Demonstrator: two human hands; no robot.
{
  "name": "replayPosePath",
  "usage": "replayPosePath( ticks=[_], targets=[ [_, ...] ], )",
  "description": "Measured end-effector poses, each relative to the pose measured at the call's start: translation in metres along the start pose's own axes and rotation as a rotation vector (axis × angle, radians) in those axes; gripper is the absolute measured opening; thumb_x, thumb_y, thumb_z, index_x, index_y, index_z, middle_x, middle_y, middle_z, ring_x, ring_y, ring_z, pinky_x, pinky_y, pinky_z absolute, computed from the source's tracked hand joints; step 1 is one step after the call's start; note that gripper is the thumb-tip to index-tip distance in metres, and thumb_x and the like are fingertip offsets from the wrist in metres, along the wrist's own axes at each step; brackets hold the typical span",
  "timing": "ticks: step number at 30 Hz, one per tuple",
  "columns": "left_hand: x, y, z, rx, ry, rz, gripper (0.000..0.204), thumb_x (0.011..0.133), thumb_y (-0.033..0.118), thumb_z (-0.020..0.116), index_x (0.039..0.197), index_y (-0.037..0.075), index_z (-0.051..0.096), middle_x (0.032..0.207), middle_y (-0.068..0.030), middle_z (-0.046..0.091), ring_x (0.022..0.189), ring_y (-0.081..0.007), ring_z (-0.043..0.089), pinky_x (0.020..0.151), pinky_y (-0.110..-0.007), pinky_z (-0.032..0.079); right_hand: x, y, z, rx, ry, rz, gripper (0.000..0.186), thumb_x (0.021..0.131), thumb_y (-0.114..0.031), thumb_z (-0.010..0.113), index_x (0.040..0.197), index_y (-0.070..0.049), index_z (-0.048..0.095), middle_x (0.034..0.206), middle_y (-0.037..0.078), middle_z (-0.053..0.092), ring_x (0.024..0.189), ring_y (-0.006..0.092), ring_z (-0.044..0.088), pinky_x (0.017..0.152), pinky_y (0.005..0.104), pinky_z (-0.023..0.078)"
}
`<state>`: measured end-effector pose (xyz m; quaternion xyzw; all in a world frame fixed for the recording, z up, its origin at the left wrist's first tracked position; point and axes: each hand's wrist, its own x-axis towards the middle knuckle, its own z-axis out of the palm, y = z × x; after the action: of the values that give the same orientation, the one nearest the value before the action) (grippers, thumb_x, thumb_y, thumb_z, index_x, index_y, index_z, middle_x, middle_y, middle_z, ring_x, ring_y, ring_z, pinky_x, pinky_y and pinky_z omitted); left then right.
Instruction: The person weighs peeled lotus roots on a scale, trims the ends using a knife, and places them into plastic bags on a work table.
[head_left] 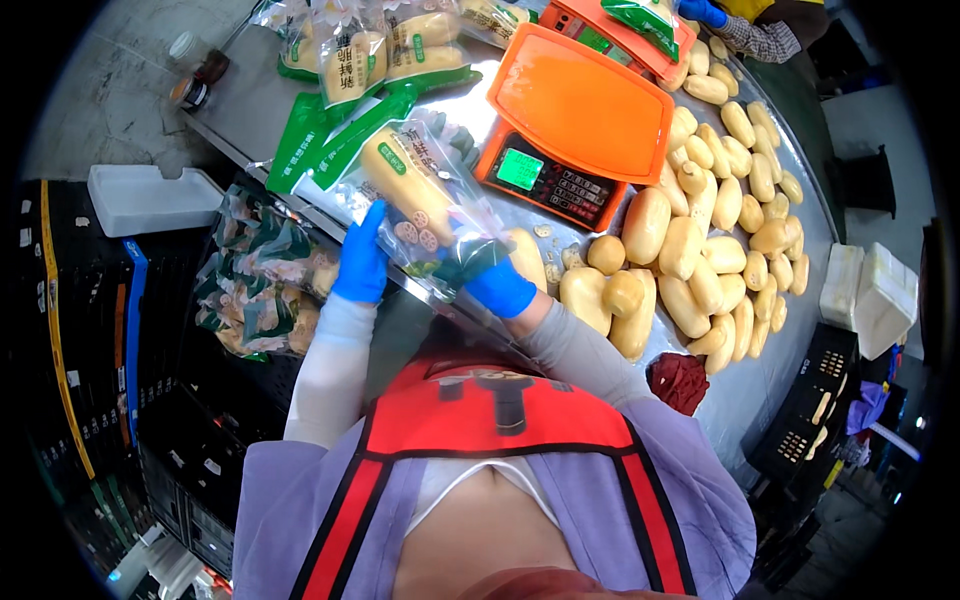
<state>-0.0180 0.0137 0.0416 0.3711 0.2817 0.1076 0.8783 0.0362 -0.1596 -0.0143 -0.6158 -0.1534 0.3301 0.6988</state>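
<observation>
Both my hands wear blue gloves and are at a see-through plastic bag [440, 165] with green parts and a pale peeled lotus root [405, 180] showing in it. Against the bag's near left edge, my left hand [362, 258] grips the film. My right hand [502, 288] closes on the bag's lower right end, its fingertips partly hidden by the film. Flat green bags [305, 140] lie just beyond. A digital scale [580, 105] with an orange pan stands to the right of the held bag. Loose lotus roots [682, 247] lie in a heap beside it.
Filled bags [355, 65] stand at the table's far left; more lie in a crate [262, 270] below its edge. Another orange scale [655, 25] carries a green bag, near a co-worker's gloved hand [703, 12]. A dark red cloth [678, 383] lies at the near edge.
</observation>
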Motion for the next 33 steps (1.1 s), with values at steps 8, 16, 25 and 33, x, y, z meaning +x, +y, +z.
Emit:
replayPosePath(
  ticks=[8, 16, 25, 33],
  targets=[
    [0.016, 0.007, -0.035, 0.005, -0.030, -0.032, 0.018, 0.089, 0.013, 0.056, 0.104, 0.004, 0.058, 0.096, -0.0057, 0.061, 0.087, -0.0155, 0.059, 0.078, -0.029, 0.049, -0.007, -0.038, 0.009, -0.792, 0.198, -0.758, 0.041, 0.088, -0.017, 0.056, 0.127, -0.006, 0.049, 0.113, 0.006, 0.054, 0.099, 0.0166, 0.052, 0.088, 0.0327, 0.043],
    [0.044, 0.031, -0.027, -0.191, -0.035, -0.353, 0.049, 0.090, 0.045, 0.054, 0.121, 0.007, 0.052, 0.117, -0.0089, 0.058, 0.109, -0.0266, 0.055, 0.093, -0.046, 0.044, 0.006, -0.049, 0.020, 0.681, 0.009, -0.076, 0.032, 0.089, -0.011, 0.058, 0.120, -0.006, 0.048, 0.114, 0.009, 0.057, 0.104, 0.0172, 0.055, 0.088, 0.0305, 0.045],
    [0.072, 0.002, -0.055, -0.025, -0.158, -0.220, 0.026, 0.089, 0.014, 0.057, 0.113, 0.004, 0.055, 0.109, -0.0104, 0.061, 0.100, -0.0231, 0.060, 0.092, -0.039, 0.047, 0.021, -0.047, 0.007, 0.745, 0.185, -0.041, 0.027, 0.092, -0.014, 0.052, 0.117, -0.008, 0.052, 0.098, 0.002, 0.056, 0.086, 0.0111, 0.057, 0.070, 0.0245, 0.049],
    [0.104, 0.015, -0.069, -0.185, -0.234, -0.342, 0.031, 0.093, 0.018, 0.049, 0.120, 0.002, 0.052, 0.119, -0.0130, 0.058, 0.109, -0.0268, 0.055, 0.099, -0.042, 0.041, -0.028, -0.071, -0.033, 0.200, 0.183, -0.098, 0.027, 0.086, -0.014, 0.058, 0.109, 0.001, 0.060, 0.098, 0.006, 0.063, 0.088, 0.0145, 0.058, 0.077, 0.0294, 0.048]
  ],
)
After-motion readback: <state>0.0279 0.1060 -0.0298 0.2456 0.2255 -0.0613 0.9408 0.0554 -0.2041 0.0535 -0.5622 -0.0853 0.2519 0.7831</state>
